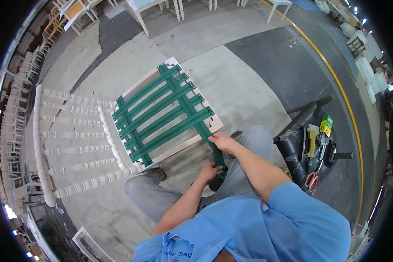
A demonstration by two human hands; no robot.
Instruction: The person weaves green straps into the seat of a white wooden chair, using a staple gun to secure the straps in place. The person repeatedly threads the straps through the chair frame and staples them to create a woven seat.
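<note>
A white chair with turned spindles (76, 134) stands before me, its back to the left. Green webbing straps (157, 104) cross over its seat frame (179, 146), woven over and under one another. One long strap runs off the near right side of the seat toward my lap, and its loose end (217, 153) hangs between my knees. My right hand (222, 142) pinches this strap just off the frame's edge. Lower down, my left hand (208, 172) is closed on the same strap. The strap's far end is hidden near a dark object I cannot make out.
At my right a worn black padded stool (288, 136) carries red-handled scissors (311, 181), a green and yellow box (326, 125) and several hand tools (310, 144). White furniture frames (137, 8) stand at the back. Rows of chairs (17, 100) line the left.
</note>
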